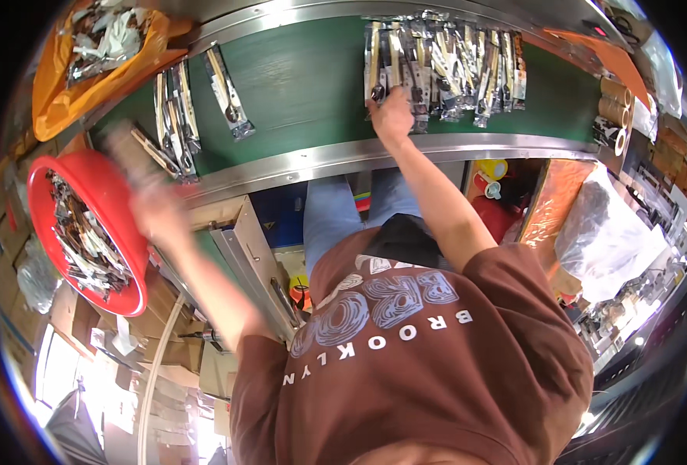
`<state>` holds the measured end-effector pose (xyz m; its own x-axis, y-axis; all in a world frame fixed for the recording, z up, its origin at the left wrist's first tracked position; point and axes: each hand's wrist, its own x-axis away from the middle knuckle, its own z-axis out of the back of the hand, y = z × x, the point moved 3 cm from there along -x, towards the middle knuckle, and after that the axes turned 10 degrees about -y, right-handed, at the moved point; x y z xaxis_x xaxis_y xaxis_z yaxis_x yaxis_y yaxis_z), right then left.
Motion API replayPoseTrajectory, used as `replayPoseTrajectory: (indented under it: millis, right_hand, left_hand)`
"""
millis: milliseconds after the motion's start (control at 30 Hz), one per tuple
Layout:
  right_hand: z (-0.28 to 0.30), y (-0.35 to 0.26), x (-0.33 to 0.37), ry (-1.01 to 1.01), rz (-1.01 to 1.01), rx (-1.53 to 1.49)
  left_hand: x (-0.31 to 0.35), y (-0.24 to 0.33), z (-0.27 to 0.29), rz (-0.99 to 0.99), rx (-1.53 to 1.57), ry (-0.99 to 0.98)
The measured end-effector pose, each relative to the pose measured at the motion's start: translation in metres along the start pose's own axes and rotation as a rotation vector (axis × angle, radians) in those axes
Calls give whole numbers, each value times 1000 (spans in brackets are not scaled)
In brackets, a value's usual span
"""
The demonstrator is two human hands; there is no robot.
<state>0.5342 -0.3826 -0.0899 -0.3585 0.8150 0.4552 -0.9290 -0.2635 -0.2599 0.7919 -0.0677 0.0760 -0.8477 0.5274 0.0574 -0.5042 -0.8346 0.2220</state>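
Note:
My right hand (394, 118) is at the near left end of a row of cutlery packets (456, 66) on the green conveyor belt (297, 85). Its fingers are bent over the lower end of one clear packet (375, 62), which holds pale sticks and a dark spoon. On the left, my left hand (157, 209) is smeared by motion, between the red basin (130, 225) and the belt. A blurred shape lies beyond its fingers, and whether it holds anything does not show. Close by lie several loose packets (177, 116), with a single packet (229, 91) to their right.
Many packets fill the red basin. An orange bag (53, 93) of packets and wrappers stands at the far left. A metal rail (305, 161) edges the belt's near side. Tape rolls (613, 108) stand at its right end, and clear plastic (603, 236) covers things below.

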Motion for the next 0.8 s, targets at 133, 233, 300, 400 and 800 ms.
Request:
replayPoseTrajectory:
  millis: [133, 233, 300, 400, 800]
  right_hand:
    - [-8, -4, 2, -161, -13, -190]
    - [-2, -14, 18, -245, 76, -259]
    - [4, -11, 21, -193, 114, -238]
    - [37, 20, 4, 261, 122, 56]
    - [69, 54, -1, 305, 261, 40]
  left_hand:
    - [-23, -89, 146, 557, -926, 199]
    - [-32, -84, 169, 217, -234, 574]
    - [-45, -31, 123, 107, 257, 259]
    - [-33, 80, -5, 107, 484, -135]
    - [63, 217, -172, -4, 557, -640]
